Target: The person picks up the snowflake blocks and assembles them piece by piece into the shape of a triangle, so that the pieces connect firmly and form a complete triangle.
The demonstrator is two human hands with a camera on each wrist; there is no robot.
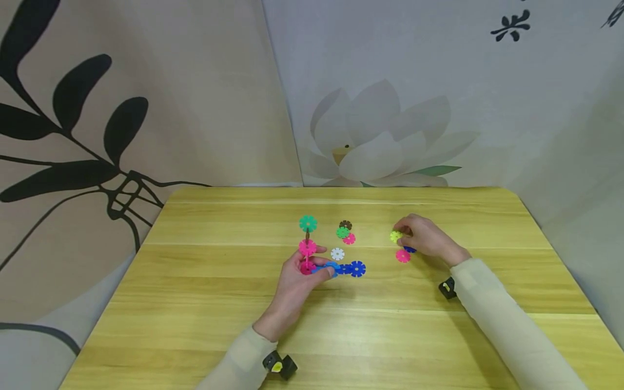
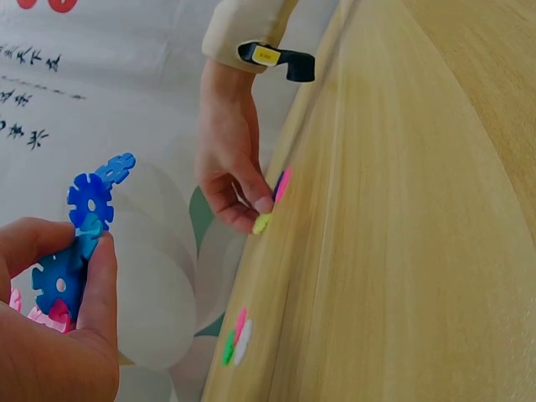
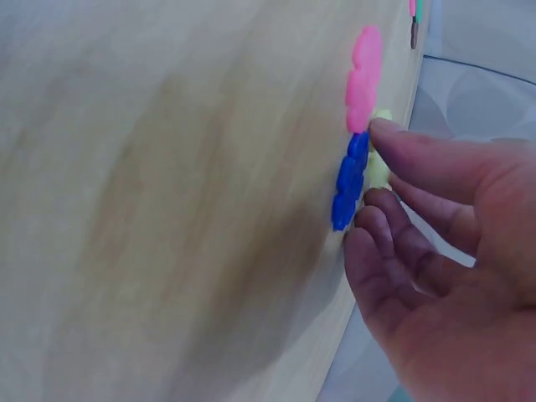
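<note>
My left hand (image 1: 297, 276) pinches a joined chain of plastic snowflake discs between thumb and fingers. Its blue arm (image 1: 346, 268) runs right to a dark blue disc (image 1: 358, 268). Pink discs (image 1: 307, 247) and a teal-green disc (image 1: 308, 223) make up the arm pointing away from me; part of the chain is hidden behind the hand. My right hand (image 1: 424, 235) has its thumb and fingertips on a yellow snowflake disc (image 1: 395, 236), pinching its edge in the left wrist view. Right beside these fingers are a loose blue disc (image 3: 350, 182) and a pink disc (image 3: 364, 79).
Between the hands, a white disc (image 1: 337, 254) lies on the wooden table (image 1: 244, 227). Behind it, a brown disc (image 1: 345, 224), a green disc (image 1: 343, 232) and a pink disc (image 1: 349, 239) are grouped close together. Printed wall cloths (image 1: 234, 108) rise behind the table's far edge.
</note>
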